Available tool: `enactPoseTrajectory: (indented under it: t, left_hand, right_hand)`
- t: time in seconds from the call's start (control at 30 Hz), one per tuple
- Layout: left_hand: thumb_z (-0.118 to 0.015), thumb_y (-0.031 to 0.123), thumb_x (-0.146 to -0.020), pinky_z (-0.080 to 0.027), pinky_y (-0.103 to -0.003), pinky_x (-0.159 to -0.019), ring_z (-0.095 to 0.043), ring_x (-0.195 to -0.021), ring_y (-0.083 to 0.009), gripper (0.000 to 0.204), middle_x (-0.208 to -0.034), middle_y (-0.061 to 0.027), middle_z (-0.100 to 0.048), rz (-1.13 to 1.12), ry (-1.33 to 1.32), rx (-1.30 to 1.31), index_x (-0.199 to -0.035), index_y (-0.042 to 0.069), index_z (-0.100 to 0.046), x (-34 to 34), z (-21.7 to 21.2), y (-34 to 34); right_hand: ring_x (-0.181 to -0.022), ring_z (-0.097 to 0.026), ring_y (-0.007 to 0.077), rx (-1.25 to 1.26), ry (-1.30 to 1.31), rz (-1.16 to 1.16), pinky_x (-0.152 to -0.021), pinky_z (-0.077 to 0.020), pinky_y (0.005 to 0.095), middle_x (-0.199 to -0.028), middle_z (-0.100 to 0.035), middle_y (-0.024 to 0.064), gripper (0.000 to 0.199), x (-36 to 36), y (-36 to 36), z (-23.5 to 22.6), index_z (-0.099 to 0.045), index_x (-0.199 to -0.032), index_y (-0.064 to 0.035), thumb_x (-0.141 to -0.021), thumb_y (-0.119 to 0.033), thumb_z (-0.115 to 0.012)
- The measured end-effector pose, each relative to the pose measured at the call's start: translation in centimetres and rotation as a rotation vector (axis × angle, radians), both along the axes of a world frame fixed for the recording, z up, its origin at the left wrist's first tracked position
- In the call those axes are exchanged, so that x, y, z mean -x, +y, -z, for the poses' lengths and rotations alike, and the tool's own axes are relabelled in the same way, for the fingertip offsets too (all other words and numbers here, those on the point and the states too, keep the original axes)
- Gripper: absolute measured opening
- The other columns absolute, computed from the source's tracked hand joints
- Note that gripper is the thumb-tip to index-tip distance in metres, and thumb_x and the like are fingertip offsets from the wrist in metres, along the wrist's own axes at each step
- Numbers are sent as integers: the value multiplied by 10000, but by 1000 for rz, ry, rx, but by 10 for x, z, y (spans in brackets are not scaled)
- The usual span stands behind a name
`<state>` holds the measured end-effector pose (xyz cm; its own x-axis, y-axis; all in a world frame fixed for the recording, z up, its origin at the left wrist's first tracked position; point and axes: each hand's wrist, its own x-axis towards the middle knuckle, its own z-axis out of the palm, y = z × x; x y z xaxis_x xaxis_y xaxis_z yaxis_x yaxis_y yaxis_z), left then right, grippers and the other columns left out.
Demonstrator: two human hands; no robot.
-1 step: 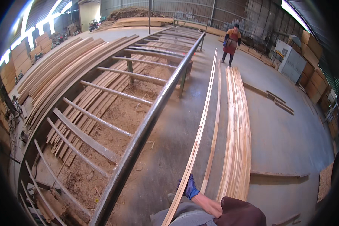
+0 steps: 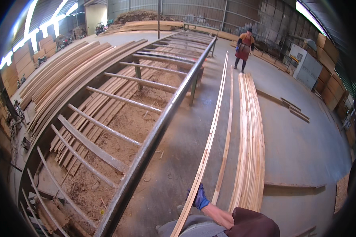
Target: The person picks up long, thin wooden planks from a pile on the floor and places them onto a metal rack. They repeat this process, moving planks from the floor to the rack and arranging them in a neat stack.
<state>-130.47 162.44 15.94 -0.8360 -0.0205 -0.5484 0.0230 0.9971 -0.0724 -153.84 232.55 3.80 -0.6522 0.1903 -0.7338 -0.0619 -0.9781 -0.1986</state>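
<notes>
My right hand (image 2: pixel 201 198), in a blue glove, is closed around long, pale wooden strips (image 2: pixel 208 146) near their close end. They look like two thin strips lying side by side, running far ahead from beside my body. A single strip (image 2: pixel 227 142) lies to their right. Beyond it is a wide bundle of similar strips (image 2: pixel 248 154) on the floor. My left hand is not in view.
A long metal roller frame (image 2: pixel 156 125) stands on my left, with sawdust (image 2: pixel 124 130) and boards (image 2: pixel 87 136) beneath it. More boards (image 2: pixel 73 67) are stacked past it. A person in a red apron (image 2: pixel 244 46) stands at the strips' far end. Short planks (image 2: pixel 294 108) lie at right.
The view has shifted very slightly. The person at the far end has changed arm and leg position a little. My right hand keeps its grip on the strips.
</notes>
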Motion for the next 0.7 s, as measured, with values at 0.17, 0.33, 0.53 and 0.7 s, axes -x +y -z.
enactPoseTrajectory:
  t: [0.17,0.33,0.53,0.7]
  left_hand:
    - [-592,455,-886,-522,-474,-645,-669,-688,-327,351,-751,-138,-672,-68,-129,34,-987,124,-654,16,24,0]
    - [-502,284,-909,-528,-507,-685,-670,-732,-369,228,-806,-181,-673,119,-60,145,-916,92,-627,33,48,-52]
    - [-501,207,-871,-536,-518,-738,-670,-798,-415,217,-853,-240,-669,-19,83,54,-896,37,-633,107,30,-144]
    - [-589,368,-883,-521,-541,-737,-657,-788,-445,367,-816,-266,-664,-34,41,3,-898,6,-644,196,-67,-136]
  right_hand:
    - [-677,-642,318,-158,-15,-17,-625,-567,478,-783,-642,134,773,58,3,-18,-610,-973,-90,-868,-810,-347]
    - [-690,-646,316,-195,141,-50,-639,-569,484,-803,-645,130,704,143,-37,-58,-604,-998,-102,-885,-767,-399]
    - [-816,-645,364,-200,370,-52,-803,-550,518,-881,-653,189,754,258,-101,-95,-582,-1075,-42,-877,-756,-441]
    - [-945,-672,341,-268,373,-259,-874,-551,492,-1064,-669,201,571,320,-116,-107,-573,-1163,-26,-922,-542,-612]
